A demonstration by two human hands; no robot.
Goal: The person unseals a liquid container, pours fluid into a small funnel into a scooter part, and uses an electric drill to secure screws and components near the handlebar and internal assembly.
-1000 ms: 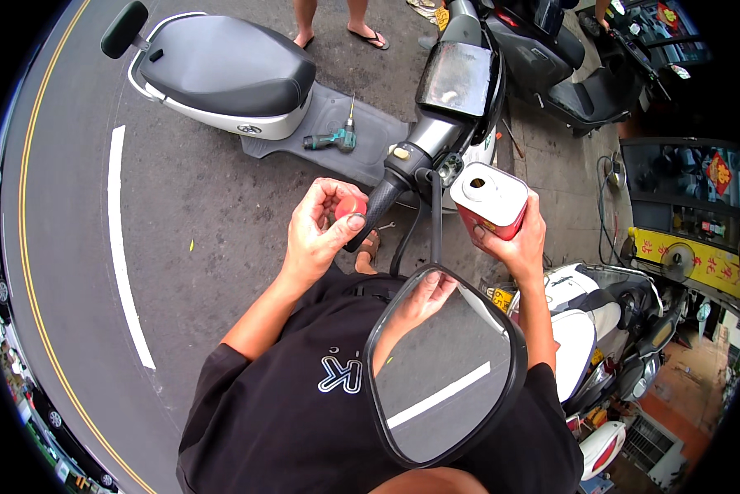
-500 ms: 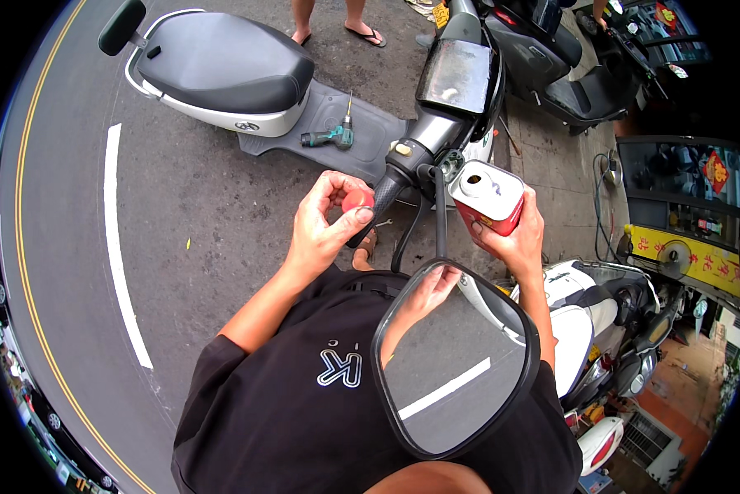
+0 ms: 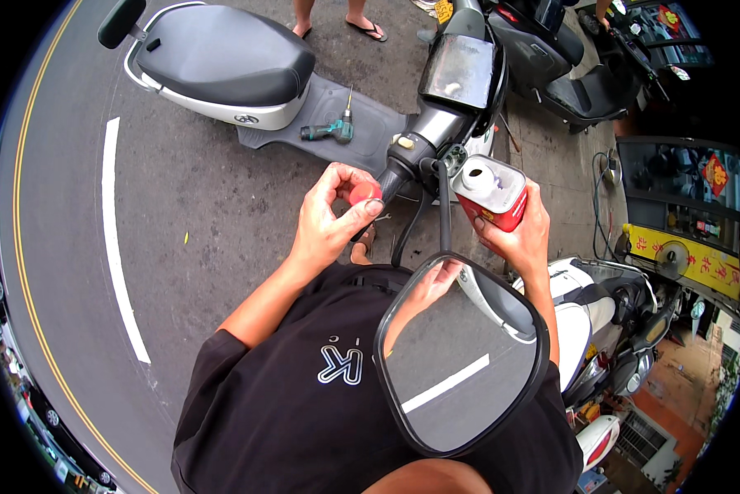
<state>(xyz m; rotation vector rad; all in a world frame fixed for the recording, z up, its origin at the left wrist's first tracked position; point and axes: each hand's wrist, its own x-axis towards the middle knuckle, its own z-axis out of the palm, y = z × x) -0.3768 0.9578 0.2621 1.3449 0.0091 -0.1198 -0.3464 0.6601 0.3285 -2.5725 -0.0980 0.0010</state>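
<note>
Between the thumb and fingers of my left hand (image 3: 330, 211) is a round red cap (image 3: 365, 194), held close to the scooter's handlebar grip (image 3: 393, 179). My right hand (image 3: 520, 234) is wrapped round a rectangular red can (image 3: 501, 216) with a pale top. The can's round white neck (image 3: 477, 174) stands uncapped, its dark opening facing up. This can is beside the handlebar, near the stem of a mirror (image 3: 469, 354). The mirror hangs in front of my chest and reflects part of an arm and the road.
A teal and black cordless drill (image 3: 333, 130) lies on the scooter's footboard (image 3: 368, 152), left of the handlebar. Behind it is the grey seat (image 3: 230, 53). Someone in flip-flops (image 3: 366, 28) stands at the far side. Parked scooters (image 3: 576, 321) line the right, with a yellow sign (image 3: 707, 267) beyond.
The can has turned a little in my right hand's grip and its neck shows more fully. My left hand, with the cap, has shifted slightly up and to the right.
</note>
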